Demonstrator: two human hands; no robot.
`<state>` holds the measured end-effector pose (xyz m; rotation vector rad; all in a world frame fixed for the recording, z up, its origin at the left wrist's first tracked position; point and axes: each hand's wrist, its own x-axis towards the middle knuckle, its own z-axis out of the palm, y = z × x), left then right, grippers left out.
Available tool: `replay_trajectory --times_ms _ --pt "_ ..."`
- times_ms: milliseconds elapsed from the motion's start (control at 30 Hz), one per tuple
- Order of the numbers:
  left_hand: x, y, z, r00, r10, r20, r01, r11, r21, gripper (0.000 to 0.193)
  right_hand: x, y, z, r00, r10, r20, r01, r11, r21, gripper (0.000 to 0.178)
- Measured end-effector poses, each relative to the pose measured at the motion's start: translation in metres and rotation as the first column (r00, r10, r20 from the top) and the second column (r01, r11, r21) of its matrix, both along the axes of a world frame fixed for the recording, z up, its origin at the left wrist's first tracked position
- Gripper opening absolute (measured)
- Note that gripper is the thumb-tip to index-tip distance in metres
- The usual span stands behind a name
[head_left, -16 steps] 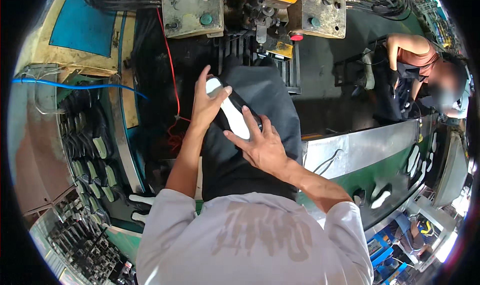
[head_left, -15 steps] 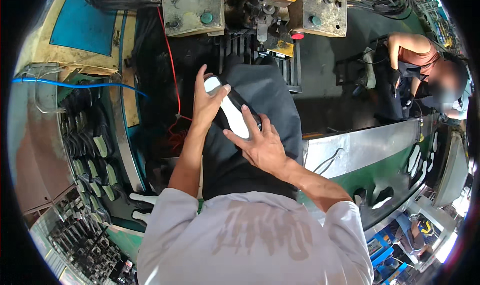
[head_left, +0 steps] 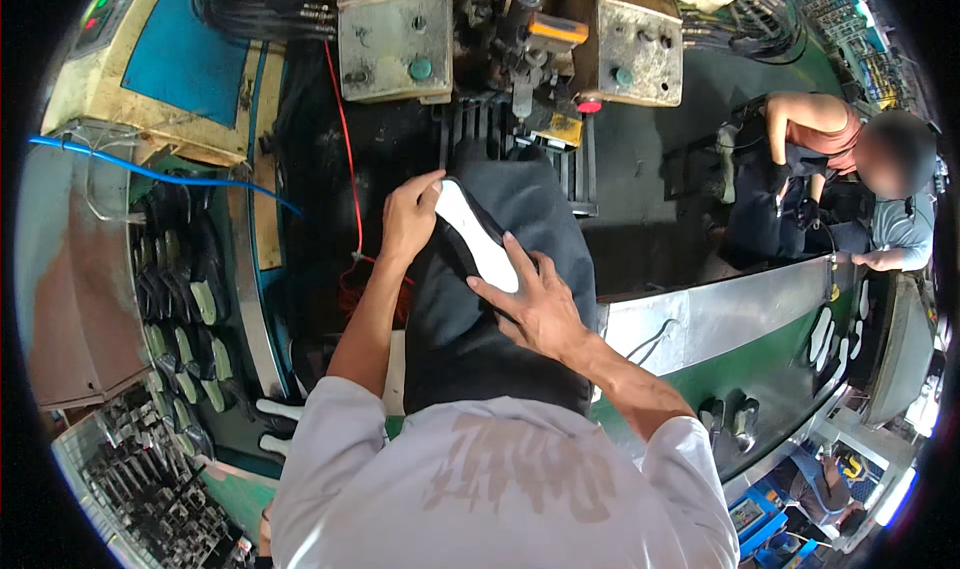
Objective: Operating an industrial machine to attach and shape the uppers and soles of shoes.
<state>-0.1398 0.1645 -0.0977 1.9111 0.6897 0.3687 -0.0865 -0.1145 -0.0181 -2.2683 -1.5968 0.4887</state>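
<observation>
Black shoe (head_left: 456,239), white bottom up, lies slantwise on the dark-clothed lap (head_left: 545,204), left of its middle — left hand (head_left: 410,219) pinching the far end between thumb and fingers, right hand (head_left: 543,312) with digits spread, clasping the near end from both sides. Green belt (head_left: 670,379) at right: two dark shoes (head_left: 746,424) near the edge away from the metal panel (head_left: 720,309), white-bottomed pieces (head_left: 822,335) toward the right end.
</observation>
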Motion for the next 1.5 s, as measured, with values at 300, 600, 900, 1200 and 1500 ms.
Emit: replay_trajectory --times_ms 300,600,900,1200,1500 --pt "0.026 -0.041 -0.088 0.99 -0.048 0.136 0.006 0.957 0.29 0.04 0.102 0.05 0.123 0.944 -0.23 0.236 0.146 0.934 0.325 0.082" --pt "0.063 -0.061 -0.065 0.996 -0.079 -0.036 0.087 0.864 0.496 0.039 0.254 0.178 0.114 0.741 -0.506 0.441 0.401 0.861 0.313 0.079" --pt "0.062 -0.052 -0.065 0.997 -0.041 -0.058 0.063 0.888 0.455 0.039 0.256 0.194 0.06 0.705 -0.612 0.358 0.386 0.755 0.53 0.083" --pt "0.066 -0.059 -0.065 0.997 -0.063 -0.045 0.077 0.885 0.459 0.037 0.257 0.205 0.079 0.733 -0.53 0.427 0.404 0.844 0.353 0.08" --pt "0.071 -0.062 -0.066 0.99 -0.1 -0.102 0.136 0.881 0.453 0.04 0.27 0.196 0.064 0.761 -0.445 0.472 0.156 0.832 0.532 0.076"
